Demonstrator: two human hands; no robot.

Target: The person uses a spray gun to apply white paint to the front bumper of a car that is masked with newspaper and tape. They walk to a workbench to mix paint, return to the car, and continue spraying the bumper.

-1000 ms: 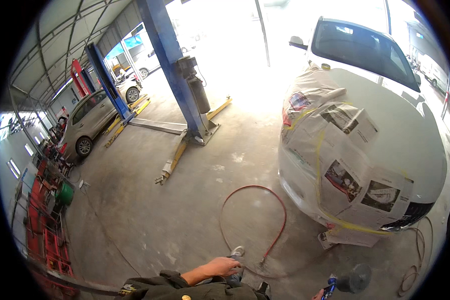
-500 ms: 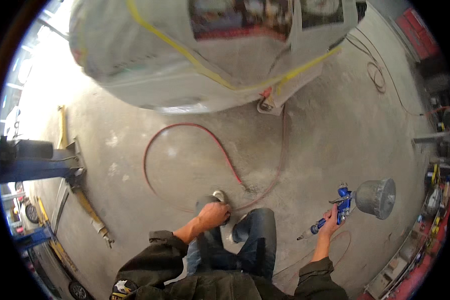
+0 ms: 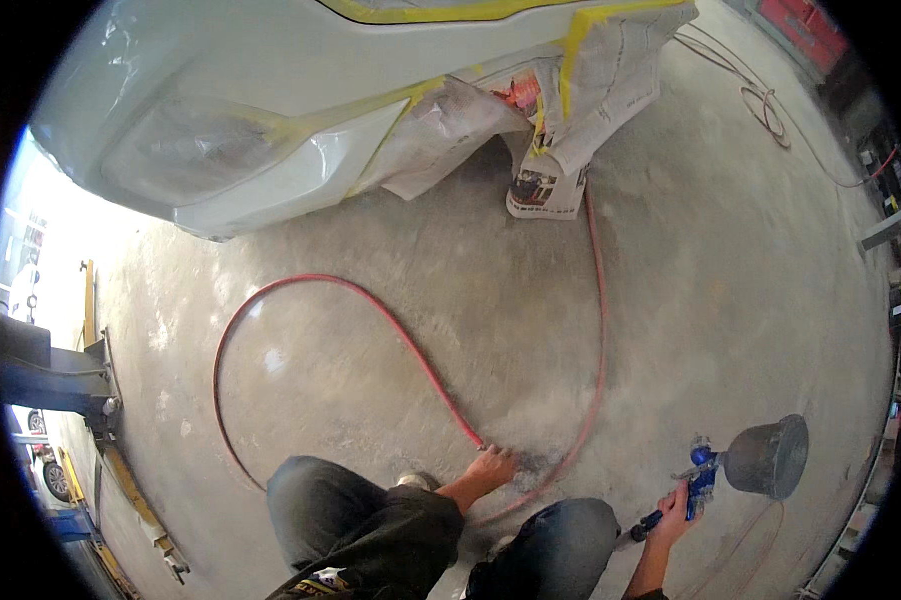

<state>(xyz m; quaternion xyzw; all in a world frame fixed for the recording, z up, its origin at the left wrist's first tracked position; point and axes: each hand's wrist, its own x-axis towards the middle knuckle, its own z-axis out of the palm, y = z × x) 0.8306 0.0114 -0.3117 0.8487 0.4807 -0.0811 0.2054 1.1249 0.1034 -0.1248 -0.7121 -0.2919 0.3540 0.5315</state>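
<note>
- From my remote seat I see the right grip (image 3: pixel 676 510) closed around the handle of a blue spray gun (image 3: pixel 703 480), which is off the floor to the right; I judge it is held out there to keep it clear of the crouching legs.
- The gun's dark grey cup (image 3: pixel 768 458) points its wide end away from the body, perhaps to keep its contents away from the clothing.
- My left grip (image 3: pixel 493 468) reaches down to the end of a red hose (image 3: pixel 316 277), touching it near the floor; the fingers hide the fitting, so I cannot tell how firmly they close.
- The hose makes a loose loop ahead of the knees, passes behind them and runs up toward the car, probably slack enough to move freely.
- Printed paper (image 3: pixel 611 100) hangs below the pale bumper (image 3: pixel 271 80), edged with yellow tape (image 3: pixel 576 45), presumably to shield what lies beneath.
- The floor (image 3: pixel 441 240) looks like bare concrete, scuffed and blotched with pale marks.
- At the left I see a blue lift post (image 3: pixel 56 380) with a yellow arm (image 3: pixel 141 490) low beside it; at the upper right lies a coiled line (image 3: pixel 766 120).
</note>
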